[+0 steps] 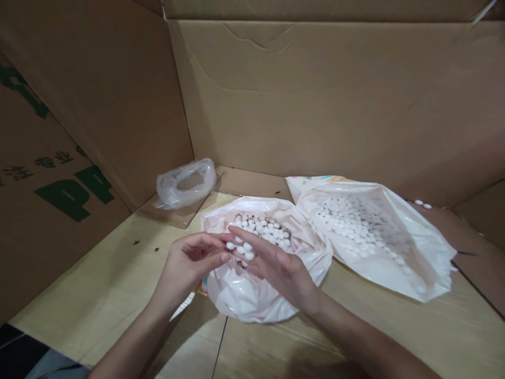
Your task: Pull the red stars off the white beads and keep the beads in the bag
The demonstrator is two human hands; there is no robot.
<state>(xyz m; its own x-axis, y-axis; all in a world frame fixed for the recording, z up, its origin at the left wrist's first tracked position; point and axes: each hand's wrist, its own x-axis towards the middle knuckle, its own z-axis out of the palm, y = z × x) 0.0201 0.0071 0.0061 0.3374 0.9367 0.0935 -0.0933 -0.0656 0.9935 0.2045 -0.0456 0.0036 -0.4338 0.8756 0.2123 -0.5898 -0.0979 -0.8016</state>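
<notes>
A small bunch of cotton swabs (245,250), seen by their white tips, is between my two hands. My left hand (193,256) comes from the left, thumb and fingers pinched at the near side of the bunch. My right hand (282,266) is curved round the bunch from the right, its fingers fairly straight; the sticks are hidden. Both hands are above an open white plastic bag (256,302), in which many more swabs (272,230) show tips up. To its right lies a second white bag (426,263), also holding many swabs (355,223).
A crumpled clear plastic bag (185,192) lies at the back left on a cardboard flap. Tall cardboard walls (335,95) close off the back and left. Two loose white swab tips (423,203) show at the far right. Small dark bits (157,249) dot the tabletop (98,295).
</notes>
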